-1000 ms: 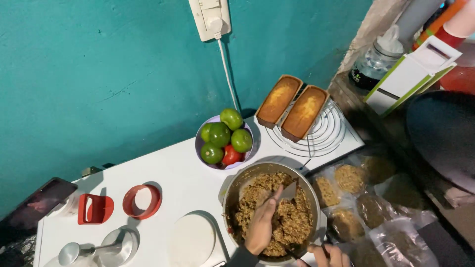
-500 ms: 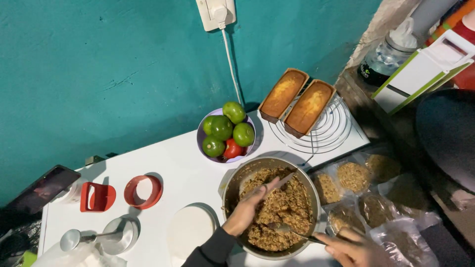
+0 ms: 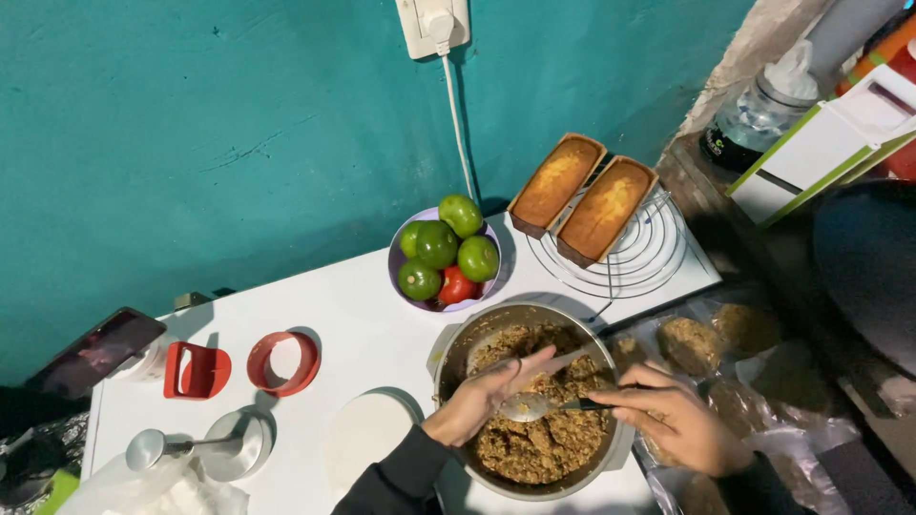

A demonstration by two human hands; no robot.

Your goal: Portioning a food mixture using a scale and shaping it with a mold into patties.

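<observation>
A metal bowl of brown minced mixture sits at the front of the white table. My left hand reaches into the bowl, fingers apart, touching the mixture and the bowl of a metal spoon. My right hand grips the spoon's handle over the bowl's right rim.
Two loaf cakes rest on a round wire rack. A bowl of green fruit and a tomato stands behind. A red ring, red cutter, round white disc, metal press lie left. Bagged patties lie right.
The view has shifted a little. My right hand has come in from the lower edge and now holds the spoon at the bowl; my left hand stays in the mixture.
</observation>
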